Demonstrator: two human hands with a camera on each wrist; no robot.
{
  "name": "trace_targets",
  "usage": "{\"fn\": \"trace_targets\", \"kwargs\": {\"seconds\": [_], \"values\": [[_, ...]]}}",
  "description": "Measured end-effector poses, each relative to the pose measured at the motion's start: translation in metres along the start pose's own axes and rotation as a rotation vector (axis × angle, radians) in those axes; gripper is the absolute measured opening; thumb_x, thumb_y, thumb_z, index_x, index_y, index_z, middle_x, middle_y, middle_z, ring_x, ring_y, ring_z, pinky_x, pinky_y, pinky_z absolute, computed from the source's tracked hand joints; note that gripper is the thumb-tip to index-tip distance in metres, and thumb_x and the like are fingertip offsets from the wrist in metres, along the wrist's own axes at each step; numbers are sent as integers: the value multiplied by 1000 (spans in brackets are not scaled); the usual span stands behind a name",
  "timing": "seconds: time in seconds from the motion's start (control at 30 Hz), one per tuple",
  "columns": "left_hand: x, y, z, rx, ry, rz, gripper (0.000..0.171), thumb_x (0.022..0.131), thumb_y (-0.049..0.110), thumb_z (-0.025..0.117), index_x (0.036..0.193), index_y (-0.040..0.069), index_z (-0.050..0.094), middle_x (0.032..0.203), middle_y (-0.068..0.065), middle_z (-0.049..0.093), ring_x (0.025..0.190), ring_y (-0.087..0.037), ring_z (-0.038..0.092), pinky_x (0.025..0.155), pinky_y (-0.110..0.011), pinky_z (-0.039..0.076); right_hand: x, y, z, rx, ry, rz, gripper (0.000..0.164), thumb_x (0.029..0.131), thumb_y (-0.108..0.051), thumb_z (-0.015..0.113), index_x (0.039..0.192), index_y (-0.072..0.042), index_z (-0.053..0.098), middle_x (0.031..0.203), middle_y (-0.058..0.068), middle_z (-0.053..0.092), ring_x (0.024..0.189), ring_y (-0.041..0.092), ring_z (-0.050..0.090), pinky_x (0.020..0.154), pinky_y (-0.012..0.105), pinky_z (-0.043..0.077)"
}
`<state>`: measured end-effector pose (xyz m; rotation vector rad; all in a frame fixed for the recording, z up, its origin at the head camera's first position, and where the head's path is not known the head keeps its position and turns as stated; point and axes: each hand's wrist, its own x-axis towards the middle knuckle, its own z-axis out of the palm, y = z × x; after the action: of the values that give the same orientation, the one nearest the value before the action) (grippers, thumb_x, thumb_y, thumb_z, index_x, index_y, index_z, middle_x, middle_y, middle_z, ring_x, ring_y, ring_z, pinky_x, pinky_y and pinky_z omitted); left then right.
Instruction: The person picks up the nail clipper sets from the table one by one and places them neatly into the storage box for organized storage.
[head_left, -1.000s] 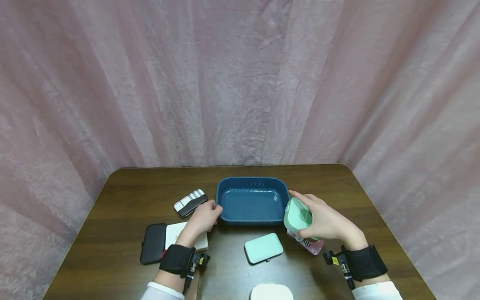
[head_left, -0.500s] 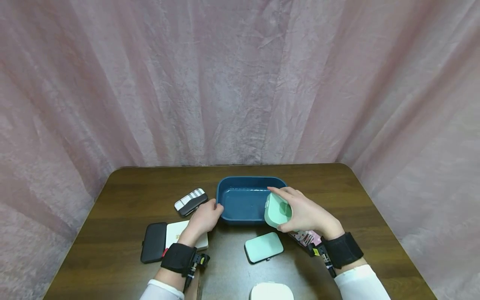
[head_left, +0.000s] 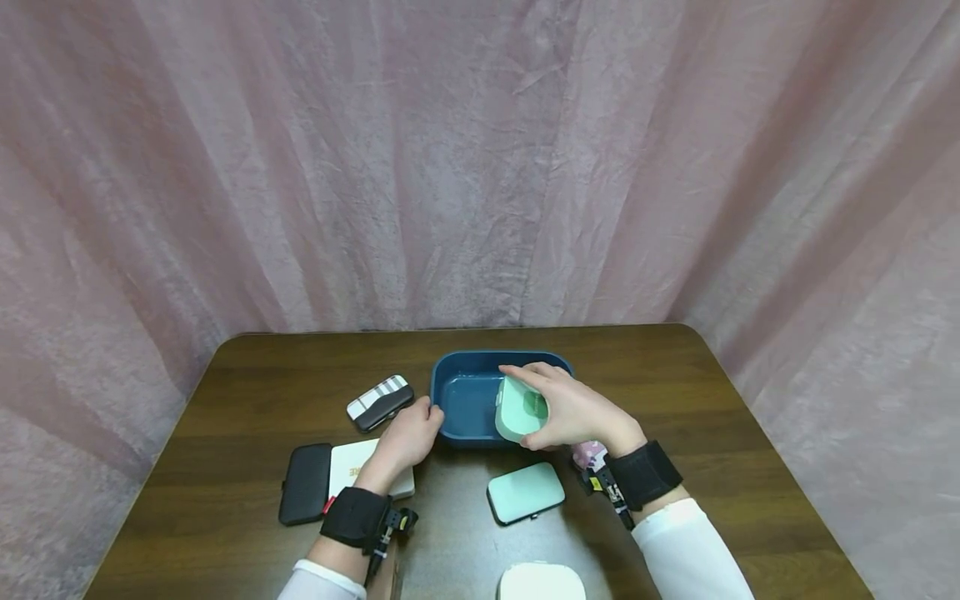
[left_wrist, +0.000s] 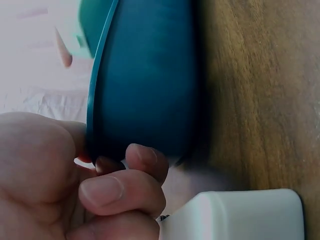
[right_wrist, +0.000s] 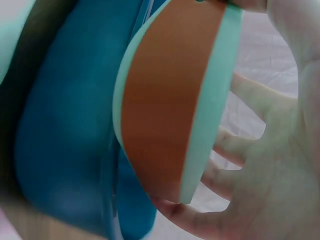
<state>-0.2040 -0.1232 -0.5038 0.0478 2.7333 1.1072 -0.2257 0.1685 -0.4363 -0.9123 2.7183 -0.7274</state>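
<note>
A deep blue rectangular basin [head_left: 468, 439] stands near the back of the table. At its left front corner, my left hand [head_left: 408, 433] pinches the rim, and the left wrist view shows the curled fingers [left_wrist: 120, 192] against the outer wall. My right hand [head_left: 581, 408] grips a mint-green case [head_left: 520, 410] tilted over the basin's right half. Its fingers spread along the far edge and the thumb sits at the near edge. In the right wrist view the case shows an orange-brown face [right_wrist: 167, 100] close above the basin rim [right_wrist: 112, 190].
A mint flat case [head_left: 527, 492] lies in front of the basin, with a white rounded box [head_left: 542, 583] nearer. A pink patterned case [head_left: 590, 454] is partly hidden under the right wrist. To the left lie a striped case [head_left: 380, 402], a black case [head_left: 305, 483] and a white box [head_left: 348, 467].
My right hand has moved left with the mint-green case, from beside the basin's right edge to over its inside. The left hand has stayed at the rim.
</note>
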Motion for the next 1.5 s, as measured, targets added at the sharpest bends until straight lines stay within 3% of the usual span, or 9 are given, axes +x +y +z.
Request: {"fn": "trace_targets", "kwargs": {"seconds": [0.2,0.3,0.4,0.63,0.77,1.3,1.5], "values": [[1,-2,0,40,7,15,33,112,25,38,88,9,56,76,-9,48,72,-26,53,69,-41,42,25,-7,5,24,-36,4,101,76,-42,89,165,-34,42,156,3,48,129,25,49,90,41,51],[15,-21,11,76,11,46,38,112,30,35,90,10,59,76,-7,49,71,-25,53,66,-41,43,37,-9,8,27,-51,-1,101,77,-43,88,165,-35,41,157,3,47,127,25,50,90,41,51],[20,-28,15,103,6,59,40,112,33,33,91,12,60,76,-6,49,70,-24,53,63,-41,43,48,-11,12,22,-67,-13,100,78,-43,88,165,-34,41,156,5,49,124,24,52,89,41,51],[1,3,0,84,-19,11,32,111,24,41,90,10,59,76,-9,52,70,-25,54,66,-41,43,65,-11,22,14,-124,10,97,79,-41,88,165,-32,44,155,7,50,126,27,52,89,43,50],[-2,9,0,107,-18,7,31,112,24,41,91,11,60,76,-7,52,70,-23,53,65,-38,43,70,-9,29,-2,-150,25,96,80,-42,87,164,-32,44,155,7,50,129,27,51,92,43,50],[-1,8,0,115,-20,20,31,113,22,39,92,10,59,77,-8,52,68,-23,52,64,-37,41,87,-10,52,-88,-249,35,89,84,-32,89,163,-34,47,159,10,47,136,31,49,97,47,50],[-1,7,1,125,1,30,32,113,23,39,91,10,60,77,-7,52,71,-23,53,66,-39,44,91,-13,59,-128,-253,37,87,86,-33,89,163,-37,46,166,10,42,144,33,44,105,56,47]]}}
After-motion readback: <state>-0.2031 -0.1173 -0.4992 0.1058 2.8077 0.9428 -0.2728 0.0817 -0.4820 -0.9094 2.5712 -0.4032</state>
